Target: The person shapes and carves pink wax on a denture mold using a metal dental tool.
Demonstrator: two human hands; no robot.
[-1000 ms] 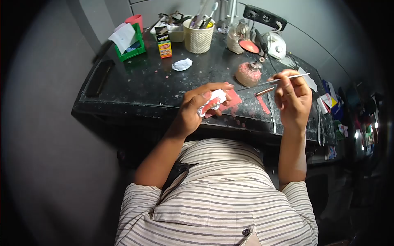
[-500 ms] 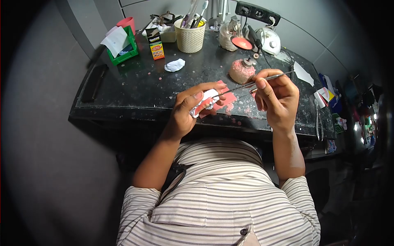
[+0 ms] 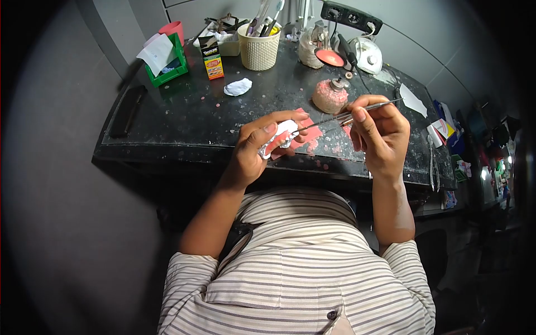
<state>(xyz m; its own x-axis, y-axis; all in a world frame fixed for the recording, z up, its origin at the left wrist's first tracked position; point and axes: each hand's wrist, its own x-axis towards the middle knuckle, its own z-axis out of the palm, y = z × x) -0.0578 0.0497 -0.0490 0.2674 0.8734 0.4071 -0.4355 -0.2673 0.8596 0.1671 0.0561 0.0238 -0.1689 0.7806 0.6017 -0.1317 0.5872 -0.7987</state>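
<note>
My left hand is closed around a white plaster dental model with pink wax on it. In my right hand, a thin metal wax carver is pinched between thumb and fingers, its tip pointing left at the model's edge. Whether the tip touches the wax I cannot tell. A second slim tool seems to lie under the carver in the same hand, partly hidden by the fingers. Behind the model, a pink wax sheet lies on the dark bench.
A wax-spattered spirit burner stands just beyond my right hand. Further back are a white lump, a small box, a woven cup of tools, a green bin and a power strip. Pink scraps dot the bench.
My right hand and the carver have shifted slightly right, drawing the tip a little toward the model's right edge. My left hand keeps the model nearly still.
</note>
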